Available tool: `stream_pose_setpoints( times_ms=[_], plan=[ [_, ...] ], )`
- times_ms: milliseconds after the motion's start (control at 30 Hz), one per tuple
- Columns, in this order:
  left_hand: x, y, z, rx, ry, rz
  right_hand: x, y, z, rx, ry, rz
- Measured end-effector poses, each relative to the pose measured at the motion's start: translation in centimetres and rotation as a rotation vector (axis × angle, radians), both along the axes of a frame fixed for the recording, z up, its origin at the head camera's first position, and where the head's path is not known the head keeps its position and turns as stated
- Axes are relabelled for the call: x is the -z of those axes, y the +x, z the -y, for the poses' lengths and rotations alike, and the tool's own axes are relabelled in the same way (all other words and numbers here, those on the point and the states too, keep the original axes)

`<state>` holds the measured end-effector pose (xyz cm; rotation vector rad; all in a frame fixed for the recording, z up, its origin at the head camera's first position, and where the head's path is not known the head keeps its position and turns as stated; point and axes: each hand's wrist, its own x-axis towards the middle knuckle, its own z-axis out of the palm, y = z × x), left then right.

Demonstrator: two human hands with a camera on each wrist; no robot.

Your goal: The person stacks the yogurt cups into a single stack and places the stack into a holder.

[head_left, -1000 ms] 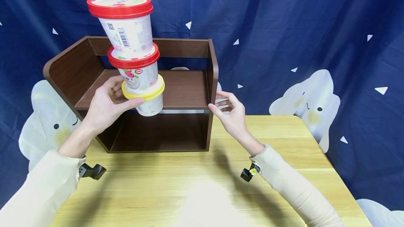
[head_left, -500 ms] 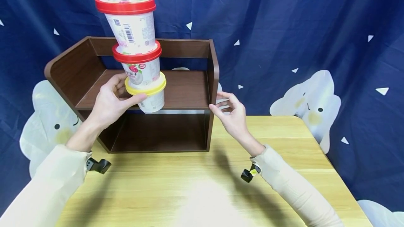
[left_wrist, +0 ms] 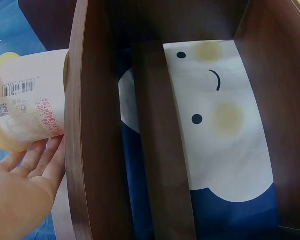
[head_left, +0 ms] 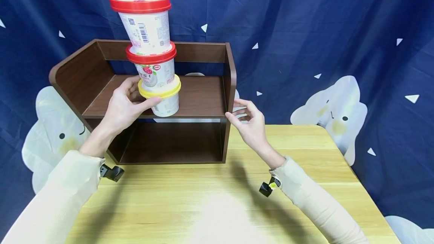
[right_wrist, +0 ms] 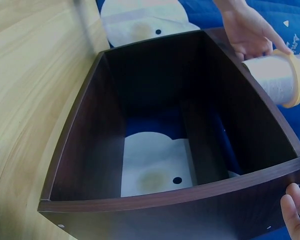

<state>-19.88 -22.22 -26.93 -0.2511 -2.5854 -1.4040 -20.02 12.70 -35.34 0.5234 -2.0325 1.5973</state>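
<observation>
My left hand (head_left: 122, 104) grips the lowest of three stacked ice-cream tubs, its thumb along the yellow lid. This yellow-lidded tub (head_left: 167, 106) overlaps the upper board of the brown desktop shelf (head_left: 203, 89) in the head view. On it stands a red-lidded tub (head_left: 159, 73) with a strawberry print, and on that a larger red-lidded tub (head_left: 149, 29). The stack leans slightly left at the top. In the left wrist view the tub's base (left_wrist: 45, 95) is partly hidden by the board edge. My right hand (head_left: 251, 123) touches the shelf's right side panel, thumb at its front edge, fingers loosely bent.
The two-level shelf stands on a light wooden table (head_left: 190, 199), its tall left side panel (head_left: 81, 74) beside my left forearm. A blue curtain (head_left: 278, 48) with clouds and triangles hangs behind. Black cameras sit on both wrists, the left wrist camera (head_left: 113, 173) near the table's left.
My left hand has moved right and slightly up in the head view with the stack, which leans a little less. The right hand stays at the shelf's side panel.
</observation>
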Motion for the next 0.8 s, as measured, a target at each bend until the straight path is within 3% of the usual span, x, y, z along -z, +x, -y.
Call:
stream_pose_setpoints(
  times_ms=[800],
  plan=[
    [0.30, 0.00, -0.30, -0.023, 0.009, -0.019, 0.06, 0.85, 0.04, -0.012, 0.011, -0.010]
  ],
)
